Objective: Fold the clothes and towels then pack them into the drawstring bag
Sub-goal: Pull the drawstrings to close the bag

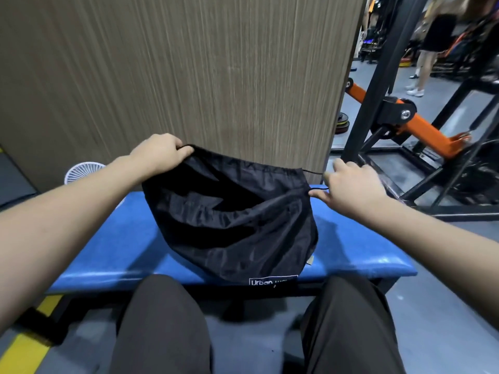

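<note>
A black drawstring bag point(237, 225) lies on the blue padded bench point(108, 255), its mouth turned away from me and bulging as if filled. White lettering shows on its near edge. My left hand point(159, 153) grips the top left corner of the bag's mouth. My right hand point(351, 184) is at the top right corner, with fingers curled round the thin black cord point(317, 188) that comes out of the hem. No loose clothes or towels are in sight.
A wood-grain wall panel point(189, 76) rises right behind the bench. A small white fan point(81, 171) stands at the left. Black and orange gym equipment point(421, 125) fills the right, with a person standing far back. My knees point(162, 319) are below the bench.
</note>
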`<action>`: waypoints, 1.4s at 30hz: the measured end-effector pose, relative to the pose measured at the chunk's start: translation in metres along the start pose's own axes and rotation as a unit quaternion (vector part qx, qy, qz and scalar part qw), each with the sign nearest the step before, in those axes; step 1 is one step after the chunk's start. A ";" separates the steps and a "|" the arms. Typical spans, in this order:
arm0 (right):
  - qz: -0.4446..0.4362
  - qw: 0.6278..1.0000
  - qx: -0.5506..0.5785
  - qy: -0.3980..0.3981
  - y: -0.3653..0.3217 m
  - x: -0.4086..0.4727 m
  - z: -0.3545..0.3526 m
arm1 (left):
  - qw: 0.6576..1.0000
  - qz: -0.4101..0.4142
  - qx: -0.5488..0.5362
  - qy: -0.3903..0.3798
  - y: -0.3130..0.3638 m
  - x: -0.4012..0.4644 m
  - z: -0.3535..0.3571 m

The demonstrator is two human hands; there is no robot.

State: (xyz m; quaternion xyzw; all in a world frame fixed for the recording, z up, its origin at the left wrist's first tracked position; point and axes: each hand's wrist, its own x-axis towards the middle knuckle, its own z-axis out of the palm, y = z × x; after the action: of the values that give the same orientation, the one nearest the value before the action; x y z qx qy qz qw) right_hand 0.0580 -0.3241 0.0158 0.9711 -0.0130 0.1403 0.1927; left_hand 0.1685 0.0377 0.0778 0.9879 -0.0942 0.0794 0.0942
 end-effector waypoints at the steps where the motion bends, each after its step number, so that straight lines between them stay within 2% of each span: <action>1: -0.018 0.998 0.026 0.049 -0.008 -0.002 -0.001 | 1.000 0.003 -0.010 0.007 0.001 0.000 0.000; 3: -0.085 0.981 0.110 0.133 -0.023 -0.004 -0.006 | 0.999 0.024 -0.016 0.035 0.003 0.001 0.000; 4: -0.134 0.970 0.149 0.135 -0.030 -0.002 -0.009 | 0.998 0.037 -0.022 0.052 0.004 0.001 0.000; 5: -0.181 0.961 0.183 0.102 -0.036 0.002 -0.012 | 0.996 0.049 -0.030 0.067 0.006 0.001 -0.001; 7: -0.237 0.947 0.214 -0.023 -0.049 0.007 -0.017 | 0.993 0.063 -0.045 0.087 0.010 0.001 -0.005; 10: -0.214 0.940 0.211 -0.161 -0.053 0.017 -0.023 | 0.992 0.067 -0.041 0.103 0.007 0.002 -0.012; 16: -0.190 0.952 0.088 -0.225 -0.023 0.021 -0.038 | 0.994 0.034 -0.023 0.099 -0.024 0.007 -0.027; 21: -0.220 0.949 0.113 -0.194 -0.007 0.018 -0.053 | 0.996 0.001 -0.016 0.086 -0.039 0.010 -0.029; 23: -0.221 0.954 0.073 -0.190 0.004 0.017 -0.058 | 0.996 -0.007 -0.014 0.086 -0.045 0.009 -0.029; 24: -0.228 0.960 0.031 -0.161 0.010 0.016 -0.060 | 0.996 -0.010 -0.015 0.084 -0.048 0.009 -0.028; 25: -0.257 0.962 -0.015 -0.087 0.016 0.014 -0.060 | 0.997 -0.012 -0.015 0.081 -0.050 0.008 -0.028; 27: -0.349 0.930 -0.058 0.103 0.021 0.008 -0.060 | 0.997 -0.013 -0.010 0.077 -0.053 0.006 -0.027; 28: -0.392 0.906 -0.051 0.155 0.021 0.004 -0.061 | 0.997 -0.013 -0.007 0.078 -0.053 0.007 -0.027; 29: -0.432 0.884 -0.039 0.172 0.019 0.000 -0.063 | 0.997 -0.012 -0.005 0.079 -0.051 0.007 -0.026; 32: -0.512 0.845 0.003 0.154 0.008 -0.012 -0.063 | 0.997 0.000 -0.003 0.073 -0.043 0.008 -0.026; 36: -0.519 0.846 0.036 0.119 -0.008 -0.018 -0.050 | 0.997 0.011 0.011 0.074 -0.036 0.009 -0.023; 40: -0.429 0.900 0.072 0.021 -0.014 -0.022 -0.039 | 0.997 0.022 0.011 0.075 -0.037 0.008 -0.018; 42: -0.360 0.932 0.014 -0.047 -0.021 -0.022 -0.045 | 0.997 0.031 0.005 0.077 -0.037 0.006 -0.015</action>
State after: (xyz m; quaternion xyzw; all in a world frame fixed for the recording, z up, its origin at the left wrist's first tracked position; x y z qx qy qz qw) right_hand 0.0267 -0.2888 0.0417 0.9186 0.3305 0.0162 0.2158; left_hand 0.1797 0.0751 0.0875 0.9760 -0.1172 0.1581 0.0937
